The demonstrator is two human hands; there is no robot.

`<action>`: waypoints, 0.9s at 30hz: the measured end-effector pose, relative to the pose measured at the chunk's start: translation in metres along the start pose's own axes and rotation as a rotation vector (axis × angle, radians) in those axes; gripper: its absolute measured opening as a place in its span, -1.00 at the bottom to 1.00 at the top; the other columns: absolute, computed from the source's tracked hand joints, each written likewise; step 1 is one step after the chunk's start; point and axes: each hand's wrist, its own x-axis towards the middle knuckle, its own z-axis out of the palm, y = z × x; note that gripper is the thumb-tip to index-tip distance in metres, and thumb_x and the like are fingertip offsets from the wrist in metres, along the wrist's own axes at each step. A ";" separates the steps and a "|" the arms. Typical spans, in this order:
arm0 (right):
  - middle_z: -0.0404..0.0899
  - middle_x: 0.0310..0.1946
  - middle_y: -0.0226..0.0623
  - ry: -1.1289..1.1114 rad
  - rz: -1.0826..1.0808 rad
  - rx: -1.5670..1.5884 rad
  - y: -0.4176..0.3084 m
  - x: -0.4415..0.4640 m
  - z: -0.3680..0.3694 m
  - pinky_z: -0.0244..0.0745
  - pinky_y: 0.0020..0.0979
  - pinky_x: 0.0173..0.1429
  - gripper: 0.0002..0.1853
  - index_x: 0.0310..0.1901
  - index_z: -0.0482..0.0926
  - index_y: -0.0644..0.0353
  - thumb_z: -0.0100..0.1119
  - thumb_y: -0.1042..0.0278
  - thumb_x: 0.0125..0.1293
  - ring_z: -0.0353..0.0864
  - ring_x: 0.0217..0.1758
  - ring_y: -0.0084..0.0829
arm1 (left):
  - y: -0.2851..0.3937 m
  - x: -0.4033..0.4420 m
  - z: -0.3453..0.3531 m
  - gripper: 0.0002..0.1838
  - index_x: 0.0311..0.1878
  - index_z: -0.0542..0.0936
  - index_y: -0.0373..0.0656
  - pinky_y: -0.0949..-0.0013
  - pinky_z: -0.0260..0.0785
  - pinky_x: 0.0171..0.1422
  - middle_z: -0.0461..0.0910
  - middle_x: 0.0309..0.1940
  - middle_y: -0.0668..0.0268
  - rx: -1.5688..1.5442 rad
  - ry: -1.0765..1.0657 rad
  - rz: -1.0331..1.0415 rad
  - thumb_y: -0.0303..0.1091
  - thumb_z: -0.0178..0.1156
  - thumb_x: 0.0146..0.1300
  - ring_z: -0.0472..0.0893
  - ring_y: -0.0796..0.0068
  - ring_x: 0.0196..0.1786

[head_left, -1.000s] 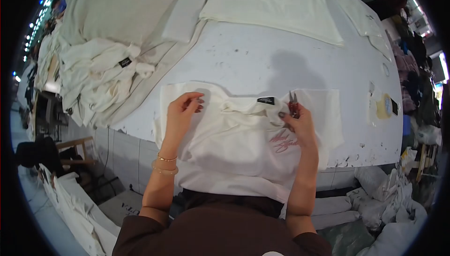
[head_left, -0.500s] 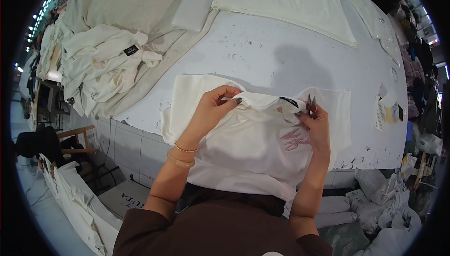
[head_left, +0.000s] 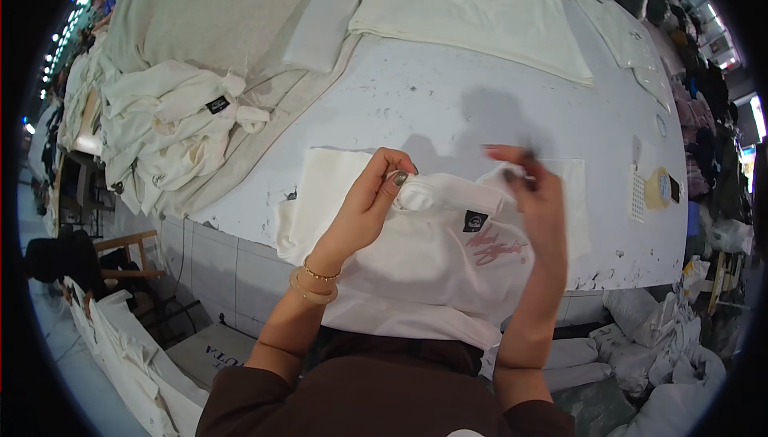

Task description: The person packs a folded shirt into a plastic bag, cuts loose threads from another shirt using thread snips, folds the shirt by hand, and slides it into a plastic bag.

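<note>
A white shirt (head_left: 416, 269) with pink script lies across the table's near edge, its neckline facing away from me. My left hand (head_left: 384, 189) pinches the collar at its left side, thumb on top. The black neck label (head_left: 474, 222) now lies face up above the pink script. Raised over the shirt's right shoulder, my right hand (head_left: 532, 181) is smeared by motion. Something dark, blurred, shows at its fingers, where the small snips were; its grip is not clear.
A heap of white garments (head_left: 176, 117) lies on beige cloth at the left. White garments (head_left: 472, 13) lie flat at the table's far side. A tape roll (head_left: 658, 187) sits near the right edge. Plastic bags (head_left: 640, 317) are on the floor at the right.
My left hand has moved right and taken hold of the collar. The collar has been turned so the label shows on the front. My right hand has let go of the collar and lifted.
</note>
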 end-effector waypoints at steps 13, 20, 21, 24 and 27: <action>0.49 -0.45 -0.56 -0.163 0.099 0.164 0.008 -0.014 0.033 0.19 -0.61 -0.35 -0.93 -0.28 0.56 0.30 0.18 0.49 0.32 0.25 -0.42 -0.75 | 0.002 -0.008 0.004 -0.69 -0.13 0.60 -0.18 0.48 0.24 -0.39 0.54 -0.37 0.41 0.269 -0.036 0.215 -0.44 0.42 0.04 0.39 0.63 -0.38; 0.26 -0.44 -0.54 -0.338 -0.028 0.168 0.008 -0.013 0.029 0.20 -0.54 -0.34 -0.69 -0.16 0.64 0.16 0.41 0.58 0.01 0.16 -0.46 -0.63 | 0.011 -0.004 -0.007 -0.72 -0.17 0.66 -0.15 0.47 0.22 -0.42 0.54 -0.42 0.42 0.346 -0.040 0.178 -0.41 0.43 0.00 0.38 0.59 -0.45; 0.29 -0.44 -0.54 -0.326 -0.065 0.045 0.009 -0.012 0.028 0.20 -0.55 -0.35 -0.69 -0.16 0.64 0.17 0.42 0.58 0.01 0.20 -0.45 -0.64 | 0.011 -0.003 -0.008 -0.75 -0.16 0.65 -0.19 0.47 0.21 -0.42 0.53 -0.43 0.43 0.238 -0.068 0.117 -0.42 0.40 0.05 0.37 0.63 -0.44; 0.35 -0.42 -0.53 -0.289 -0.110 -0.047 0.020 -0.004 0.029 0.25 -0.54 -0.36 -0.70 -0.16 0.66 0.18 0.41 0.59 0.02 0.27 -0.44 -0.64 | 0.009 -0.002 -0.005 -0.84 -0.19 0.62 -0.25 0.51 0.20 -0.40 0.52 -0.45 0.49 0.085 -0.094 -0.021 -0.41 0.30 0.20 0.36 0.71 -0.41; 0.40 -0.37 -0.50 -0.286 -0.121 0.013 0.022 0.004 0.031 0.33 -0.54 -0.33 -0.71 -0.15 0.68 0.18 0.34 0.65 0.05 0.36 -0.40 -0.64 | 0.006 0.001 -0.003 -0.83 -0.22 0.59 -0.28 0.58 0.24 -0.31 0.51 -0.42 0.52 -0.026 -0.085 -0.157 -0.36 0.14 0.37 0.39 0.77 -0.35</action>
